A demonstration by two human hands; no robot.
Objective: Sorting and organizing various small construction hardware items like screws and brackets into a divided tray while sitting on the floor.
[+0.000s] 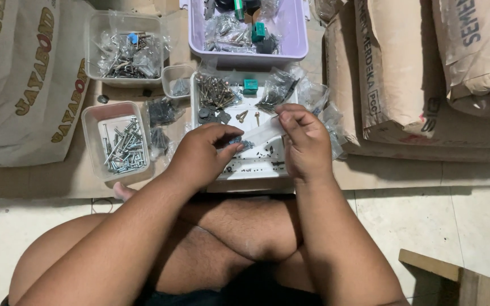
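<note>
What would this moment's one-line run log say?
left hand: pinching small screws | right hand: holding clear bag | below: white tray

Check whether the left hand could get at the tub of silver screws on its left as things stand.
Probably yes. The tub of silver screws stands open-topped just left of the left hand, nothing between them. But its fingers pinch a small clear bag with the right hand.

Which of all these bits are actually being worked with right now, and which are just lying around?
In use:
left hand, pinching small dark screws
right hand, holding a small clear bag
white tray under both hands

Lying about:
tub of silver screws
clear tub of bagged hardware
purple bin
paper sacks
wooden piece
</note>
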